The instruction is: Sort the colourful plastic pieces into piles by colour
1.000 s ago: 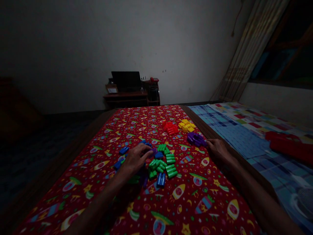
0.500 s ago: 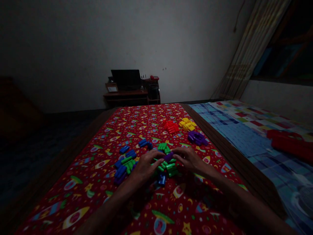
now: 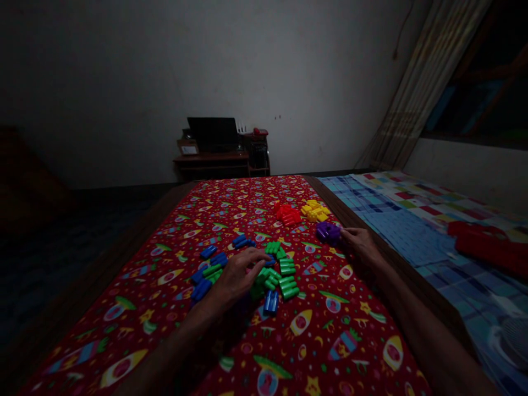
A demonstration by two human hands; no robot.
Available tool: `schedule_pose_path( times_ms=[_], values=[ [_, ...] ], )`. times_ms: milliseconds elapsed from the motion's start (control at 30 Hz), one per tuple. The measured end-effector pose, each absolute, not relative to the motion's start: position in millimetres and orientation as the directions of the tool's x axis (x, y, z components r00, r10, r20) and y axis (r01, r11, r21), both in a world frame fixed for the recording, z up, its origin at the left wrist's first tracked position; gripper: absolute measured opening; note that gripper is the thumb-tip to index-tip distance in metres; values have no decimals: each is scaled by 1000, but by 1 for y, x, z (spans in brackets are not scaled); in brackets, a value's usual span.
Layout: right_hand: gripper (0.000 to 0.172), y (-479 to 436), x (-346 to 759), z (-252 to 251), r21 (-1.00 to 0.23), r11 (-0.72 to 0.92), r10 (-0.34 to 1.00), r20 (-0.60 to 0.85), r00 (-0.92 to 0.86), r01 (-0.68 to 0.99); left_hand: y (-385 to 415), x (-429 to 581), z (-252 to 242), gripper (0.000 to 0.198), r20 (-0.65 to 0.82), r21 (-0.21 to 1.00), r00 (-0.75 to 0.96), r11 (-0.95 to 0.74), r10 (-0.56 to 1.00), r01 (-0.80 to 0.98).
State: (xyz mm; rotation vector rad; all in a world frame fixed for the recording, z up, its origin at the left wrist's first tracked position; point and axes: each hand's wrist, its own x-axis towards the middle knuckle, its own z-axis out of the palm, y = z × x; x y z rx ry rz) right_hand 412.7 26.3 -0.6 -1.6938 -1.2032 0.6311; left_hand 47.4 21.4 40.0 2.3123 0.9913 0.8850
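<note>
Left fingers (image 3: 256,257) lie close together, loosely curled, tips over the near edge of the green blocks (image 3: 285,273). Can't tell if they pinch a piece, too dark. Right fingers (image 3: 350,234) are bunched, tips touching the purple pile (image 3: 328,232); grip on a piece not resolvable either.

Delta vs 0.5 s ago:
- right hand (image 3: 362,246) was at the green blocks, nearly meeting the left hand (image 3: 237,275), with a purple piece between the two. Now it is out at the purple pile, well apart from the left.
- that purple piece is gone from the green blocks.
- left hand is in roughly the same spot, on the mixed heap.

The blue blocks (image 3: 210,269) lie scattered just left of the left hand. The red pile (image 3: 289,214) and yellow pile (image 3: 315,210) sit side by side beyond the purple pile, unchanged. All of it is on the red patterned tablecloth (image 3: 330,330).
</note>
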Motion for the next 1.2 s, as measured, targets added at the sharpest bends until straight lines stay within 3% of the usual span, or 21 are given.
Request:
schedule_pose_path(
  times_ms=[133,333,400,500,633,800,900,967,1067,1200],
  values=[
    [55,26,413,1,-866,-99,885,149,441,490,23,44,43,24,364,615,549,-637,752,465],
    [42,19,394,18,-820,50,882,303,360,570,43,10,61,25,359,504,575,-671,736,544],
    [37,14,367,24,-788,137,920,326,219,600,51,-4,67,26,368,478,526,-642,766,600],
    [31,3,311,28,-714,341,936,318,-151,611,60,-18,72,29,350,465,483,-596,803,654],
    [24,-5,236,28,-581,625,773,365,-518,522,67,-23,66,29,296,452,452,-540,841,710],
    [18,-5,180,14,-318,820,565,323,-759,475,74,-27,56,32,296,439,423,-515,856,736],
    [22,-11,172,-3,-195,862,506,290,-813,467,75,-33,56,32,273,425,418,-498,867,756],
    [24,-15,175,-8,-175,876,482,310,-819,450,72,-35,55,29,171,424,457,-484,873,766],
    [35,-14,191,1,-231,864,503,405,-763,447,63,-35,51,24,-27,417,537,-479,843,773],
    [42,10,235,30,-364,780,621,555,-554,509,50,-25,43,18,-131,337,542,-477,830,812]
  ],
)
